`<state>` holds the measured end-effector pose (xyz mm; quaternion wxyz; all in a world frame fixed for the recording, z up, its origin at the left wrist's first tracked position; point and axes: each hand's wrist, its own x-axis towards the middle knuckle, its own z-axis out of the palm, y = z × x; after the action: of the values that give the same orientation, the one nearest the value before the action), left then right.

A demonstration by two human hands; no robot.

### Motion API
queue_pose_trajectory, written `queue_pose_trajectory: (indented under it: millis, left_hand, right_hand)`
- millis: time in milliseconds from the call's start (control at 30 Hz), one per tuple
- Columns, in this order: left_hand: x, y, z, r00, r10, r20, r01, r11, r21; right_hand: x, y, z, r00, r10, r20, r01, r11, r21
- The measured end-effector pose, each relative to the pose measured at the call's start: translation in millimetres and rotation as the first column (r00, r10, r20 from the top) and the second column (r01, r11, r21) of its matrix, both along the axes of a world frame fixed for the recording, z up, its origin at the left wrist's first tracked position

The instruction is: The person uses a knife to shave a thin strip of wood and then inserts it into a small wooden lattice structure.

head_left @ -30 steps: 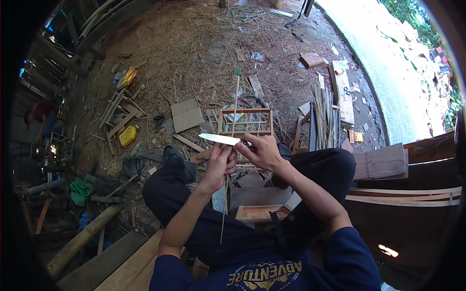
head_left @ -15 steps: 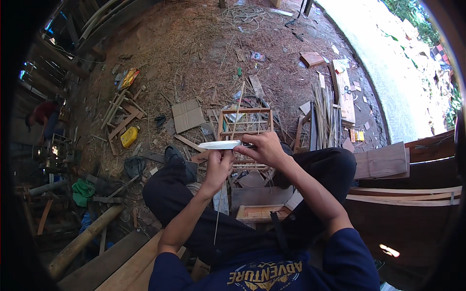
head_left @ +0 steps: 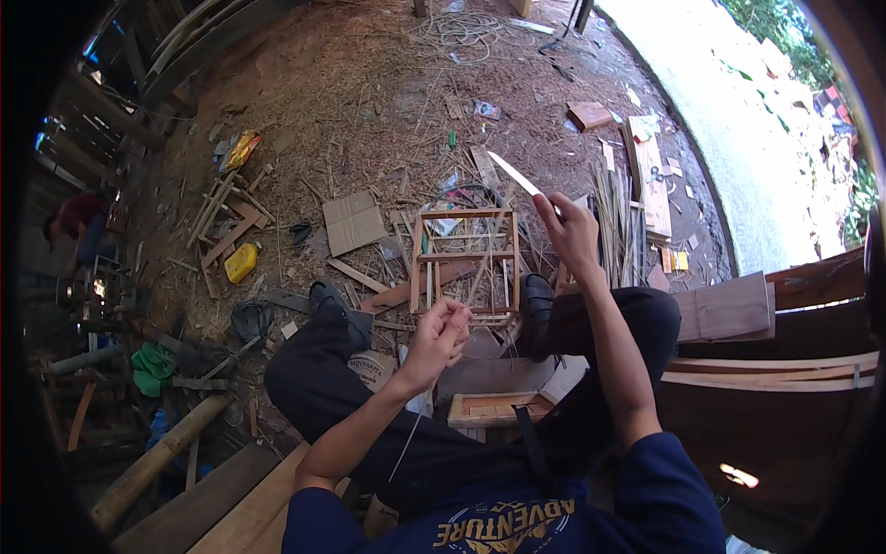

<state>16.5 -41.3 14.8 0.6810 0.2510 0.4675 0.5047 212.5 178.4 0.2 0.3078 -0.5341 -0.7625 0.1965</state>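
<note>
My left hand (head_left: 437, 347) is closed in a pinch over my lap. A thin pale strip (head_left: 404, 450), like split bamboo or cane, runs through its fingers. The strip's lower end slants down across my trousers; its upper part is hard to pick out against the clutter. Raised to the right and farther out, my right hand (head_left: 574, 233) grips a knife (head_left: 513, 174). Its bright blade points up and left, apart from the strip. On the ground between my feet stands a small wooden frame (head_left: 468, 213) with crossbars.
Beside my right knee lie a bundle of thin strips (head_left: 620, 231) and wooden boards (head_left: 724, 311). A cardboard piece (head_left: 354, 222) and a yellow container (head_left: 242, 263) are to the left. A shallow wooden box (head_left: 489, 408) sits between my legs. Another person (head_left: 81, 222) bends at far left.
My right hand has swung the knife up, outward and right, away from the strip. My left hand has dropped slightly nearer to me, still pinching the strip.
</note>
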Motion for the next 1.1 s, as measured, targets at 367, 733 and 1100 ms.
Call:
queue_pose_trajectory:
  millis: [367,733,1100]
  left_hand:
    - [-40.2,22.1,2.8,0.980,0.200,0.015,-0.200,0.980,-0.017]
    - [-13.5,24.6,-12.1,0.972,0.197,-0.128,-0.195,0.980,0.027]
    - [-11.3,26.9,-22.9,0.971,0.202,-0.126,-0.201,0.979,0.018]
  right_hand:
    - [-52.7,-58.4,1.9,0.884,0.463,-0.057,-0.462,0.886,0.031]
    - [-59.2,-76.6,3.6,0.776,0.604,-0.181,-0.625,0.776,-0.090]
    - [-51.0,-71.2,2.2,0.753,0.638,-0.160,-0.652,0.755,-0.061]
